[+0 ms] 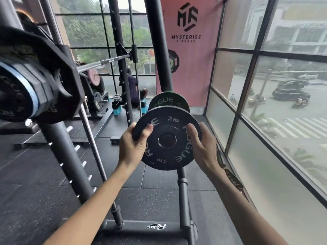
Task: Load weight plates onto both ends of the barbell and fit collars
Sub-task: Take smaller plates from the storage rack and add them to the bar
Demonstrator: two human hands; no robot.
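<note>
Both forearms reach forward, the left hand (134, 144) and right hand (201, 144) each curled over opposite rims of a black plate (167, 128) printed "ROGUE" and "2 KG". It hangs in mid-air, well right of the loaded barbell (104, 63), its flat face and centre hole turned towards the camera. Behind it sits another ROGUE plate (166, 100), beneath a pink banner (187, 39) reading "MYSTERISE FITNESS".

a pink banner (189, 71) with a black "mysterise fitness" logo hangs beside a black-framed glass window wall (254, 55). outside, dark cars (290, 93) sit near a white striped crosswalk (297, 126). far back, a seated person in a dark shirt (132, 85) faces away, near teal blocks (116, 109) on the black speckled rubber floor (35, 174).
</note>
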